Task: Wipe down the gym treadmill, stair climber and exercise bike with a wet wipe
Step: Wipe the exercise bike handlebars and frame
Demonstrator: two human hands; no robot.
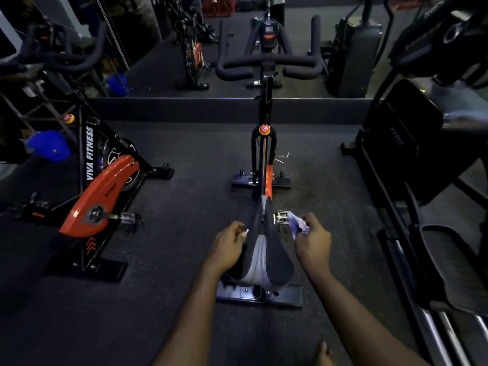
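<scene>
exercise bike (263,159) centre | second bike (105,188) left of it | stair climber (396,143) right of it | ledge (184,109) beyond all three

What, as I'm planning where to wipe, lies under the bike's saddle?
Below the saddle the rear base bar shows, with a pedal right of its nose. The seat post is hidden by the saddle.

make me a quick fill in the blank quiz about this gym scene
1. The right hand pinches a crumpled ___.
2. The left hand is beside the exercise bike, level with its ___, holding nothing.
3. The bike on the left reads VIVA ___.
Missing words: wet wipe; saddle; FITNESS.
</scene>
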